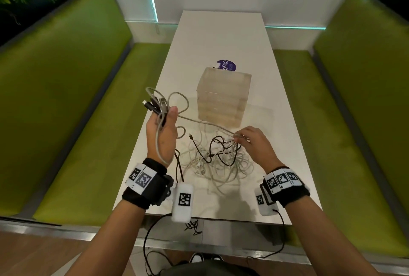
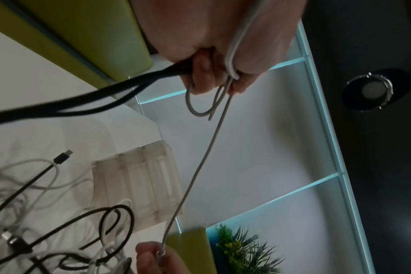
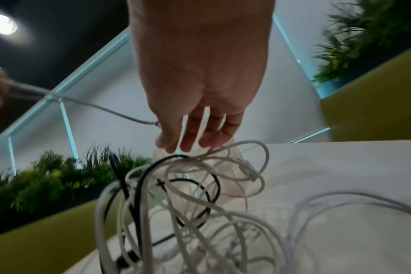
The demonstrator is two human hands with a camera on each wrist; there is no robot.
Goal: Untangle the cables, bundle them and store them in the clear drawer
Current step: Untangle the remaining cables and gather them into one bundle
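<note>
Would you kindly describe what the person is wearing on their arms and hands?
Both forearms are bare, with no sleeves and no gloves on the left hand or right hand. Each wrist carries a black band ringed with white square tags printed with black block patterns, plus a white box bearing the same kind of tag. Thin black cables trail down from the wristbands.

Two hands: the left hand (image 1: 162, 136) at centre left of the head view, the right hand (image 1: 254, 143) at centre right. One clear drawer unit (image 1: 223, 96) stands mid-frame, with one purple sticker (image 1: 226, 65) just above it in the frame. One white table (image 1: 221, 32) runs up the middle, and two green benches, the left bench (image 1: 66, 98) and the right bench (image 1: 365, 98), fill the frame's sides. The cables (image 1: 217, 158) form one tangled heap at lower centre (white and black strands; too knotted to count exactly).
</note>
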